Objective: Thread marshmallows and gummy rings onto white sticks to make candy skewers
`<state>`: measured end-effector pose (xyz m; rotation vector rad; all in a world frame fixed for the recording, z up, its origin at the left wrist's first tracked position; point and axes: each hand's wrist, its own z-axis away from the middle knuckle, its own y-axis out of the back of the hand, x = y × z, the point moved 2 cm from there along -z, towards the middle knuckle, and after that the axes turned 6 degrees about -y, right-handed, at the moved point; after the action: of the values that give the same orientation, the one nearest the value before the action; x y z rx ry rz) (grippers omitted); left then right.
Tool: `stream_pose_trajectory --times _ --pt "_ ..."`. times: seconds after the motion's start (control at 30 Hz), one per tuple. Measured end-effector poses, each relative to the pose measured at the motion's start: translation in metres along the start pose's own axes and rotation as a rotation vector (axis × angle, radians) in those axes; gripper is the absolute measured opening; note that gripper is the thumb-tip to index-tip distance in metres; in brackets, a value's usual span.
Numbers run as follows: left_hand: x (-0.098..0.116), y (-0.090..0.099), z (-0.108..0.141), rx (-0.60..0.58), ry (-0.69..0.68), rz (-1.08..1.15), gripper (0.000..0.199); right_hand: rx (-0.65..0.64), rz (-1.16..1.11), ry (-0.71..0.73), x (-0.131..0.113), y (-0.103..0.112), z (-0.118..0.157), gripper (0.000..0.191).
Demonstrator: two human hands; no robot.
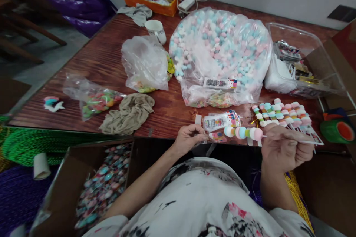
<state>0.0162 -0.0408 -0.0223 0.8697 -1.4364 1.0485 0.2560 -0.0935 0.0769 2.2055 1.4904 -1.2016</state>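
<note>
My right hand point(286, 148) is closed on the white stick of a candy skewer point(243, 133), threaded with pink, blue, white and green pieces, held level and pointing left. Just left of the skewer's tip, my left hand point(191, 140) pinches the edge of a clear printed wrapper point(218, 136) at the table's front edge. Behind that wrapper lies a stack of printed clear packets point(221, 120). More threaded skewers point(282, 113) lie in a group behind my right hand.
A big bag of pastel candies point(219, 44) fills the table's middle. Around it are a clear tub point(303, 66), a mug point(155, 30), smaller candy bags point(100, 102), a cloth point(129, 114) and an orange tray point(150, 3). Tape point(338, 129) sits right; a box of wrapped candies point(63, 177) stands below left.
</note>
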Motion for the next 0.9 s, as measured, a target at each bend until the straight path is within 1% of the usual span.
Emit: stream_pose_trajectory --times 0.1,0.17,0.27,0.37,0.5,0.63,0.67,0.73,0.8,0.9 --pt "0.001 0.0 -0.001 -0.001 0.031 0.009 0.024 0.036 0.043 0.022 0.0 0.0 0.0 0.007" --pt "0.001 -0.001 -0.002 0.001 0.046 0.013 0.024 0.023 0.062 0.06 0.0 0.0 0.002 0.008" --pt "-0.001 -0.001 -0.003 0.003 0.06 0.015 0.025 -0.064 0.077 0.102 -0.001 -0.001 0.007 0.008" --pt "-0.003 0.0 -0.004 0.008 0.062 0.017 0.024 -0.134 0.089 0.135 -0.004 0.002 0.014 0.013" --pt "-0.007 -0.002 -0.003 0.012 0.089 0.012 0.023 -0.315 0.116 0.144 -0.01 0.008 0.024 0.013" --pt "-0.008 -0.006 -0.002 0.067 0.099 -0.035 0.025 -0.403 0.108 0.264 -0.017 0.011 0.031 0.013" --pt "-0.008 -0.007 -0.002 0.081 0.099 -0.044 0.026 -0.435 0.088 0.269 -0.018 0.01 0.032 0.013" --pt "-0.007 -0.009 -0.001 0.089 0.102 -0.048 0.027 -0.449 0.033 0.233 -0.017 0.01 0.033 0.014" --pt "-0.006 -0.012 0.001 0.076 0.104 -0.051 0.028 -0.406 0.0 0.168 -0.014 0.011 0.033 0.014" --pt "-0.007 -0.013 0.004 0.011 0.075 -0.07 0.029 -0.378 0.006 0.066 -0.005 0.01 0.034 0.013"
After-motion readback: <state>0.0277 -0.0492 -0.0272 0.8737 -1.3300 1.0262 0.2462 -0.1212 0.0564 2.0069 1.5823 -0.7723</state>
